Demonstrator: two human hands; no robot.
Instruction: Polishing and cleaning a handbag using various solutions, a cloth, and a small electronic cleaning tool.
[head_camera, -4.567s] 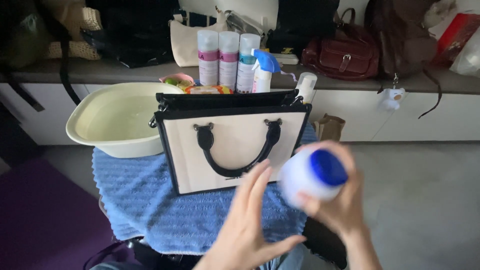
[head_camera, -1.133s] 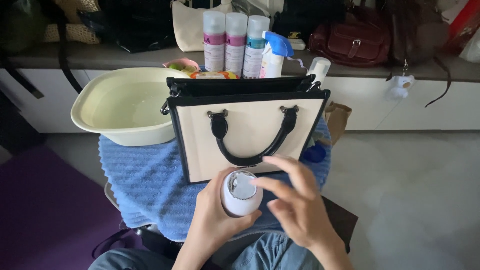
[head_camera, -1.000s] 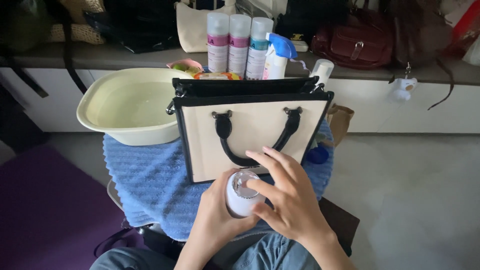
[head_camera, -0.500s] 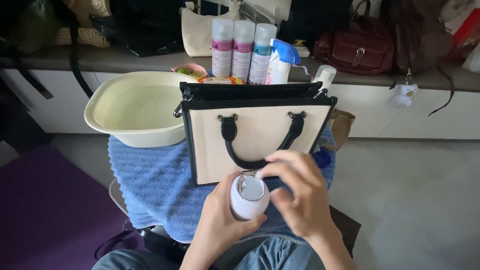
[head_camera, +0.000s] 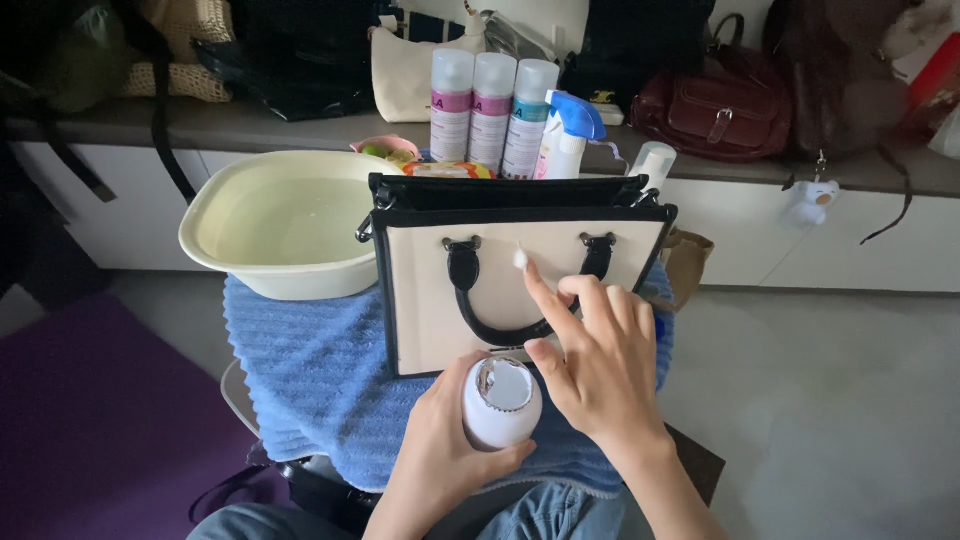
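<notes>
Head view: right hand (head_camera: 600, 365) lifted off jar (head_camera: 501, 402), fingers apart, dabbing cream on tote bag (head_camera: 520, 290); left hand (head_camera: 440, 455) grip stays clamped on jar.

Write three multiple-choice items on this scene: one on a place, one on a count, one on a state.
1. Where is the basin?
A. left of the handbag
B. inside it
C. on the floor

2. How many tall spray cans stand behind the handbag?
A. one
B. three
C. five

3. The white jar in the left hand is:
A. capped
B. open
C. lying flat

Answers:
1 A, it sits on the blue towel beside the bag.
2 B, three stand in a row.
3 B, its mouth is uncovered while the right hand dabs white cream on the bag.
</notes>
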